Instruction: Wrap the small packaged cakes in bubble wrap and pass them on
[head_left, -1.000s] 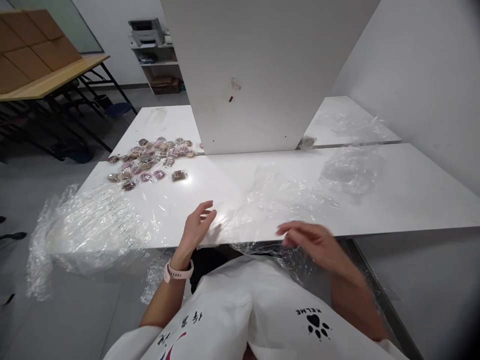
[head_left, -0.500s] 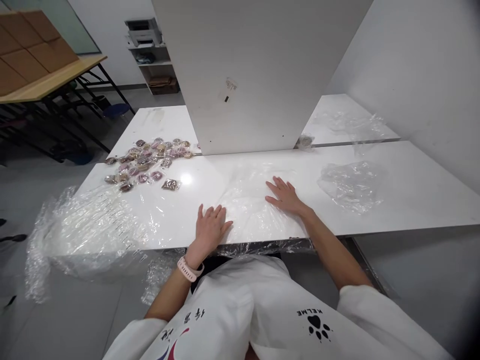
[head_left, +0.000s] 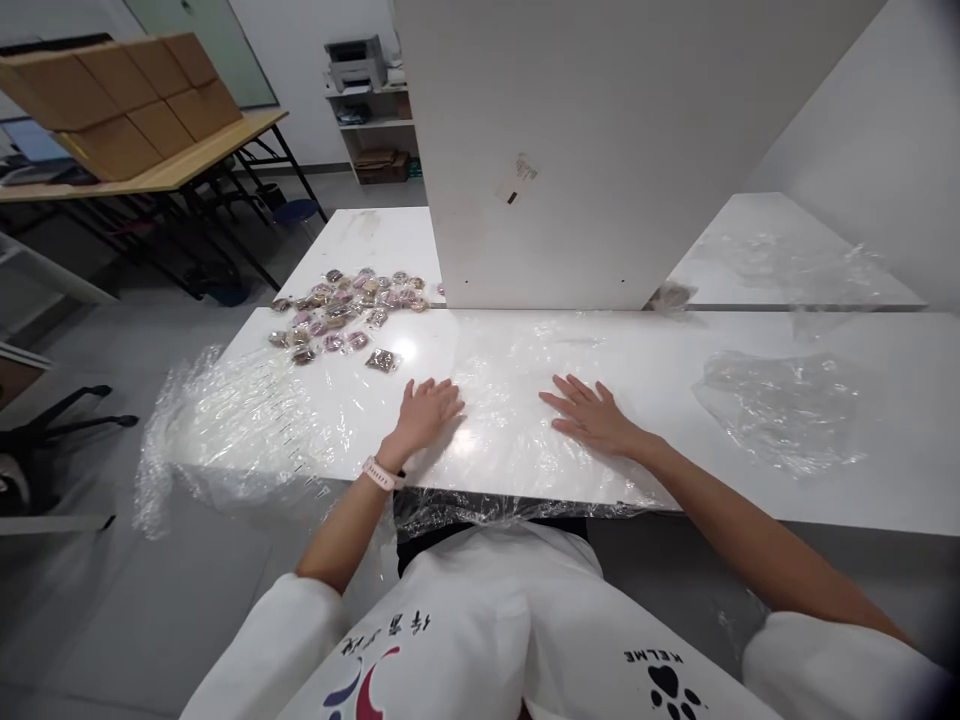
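A clear plastic sheet (head_left: 502, 400) lies spread on the white table in front of me, its near part hanging over the edge by my waist. My left hand (head_left: 427, 414) rests on its left side, palm down and fingers stretched out. On the right side of the sheet lies my right hand (head_left: 592, 416), flat with the fingers spread. Neither hand grips anything. Just beyond my left hand is one small wrapped packet (head_left: 383, 360), apart from a pile of several small wrapped pieces (head_left: 341, 312), brown, pink and yellowish.
A heap of clear plastic bags (head_left: 247, 415) droops over the table's left end. Crumpled clear plastic (head_left: 784, 410) lies at the right. A tall white panel (head_left: 570, 150) stands across the table's far side. Cardboard boxes (head_left: 150, 110) sit on a wooden table at the back left.
My view has swung left. My left hand has slid away from me on the sheet, and my right hand has drawn somewhat nearer. Both stay flat on the plastic.
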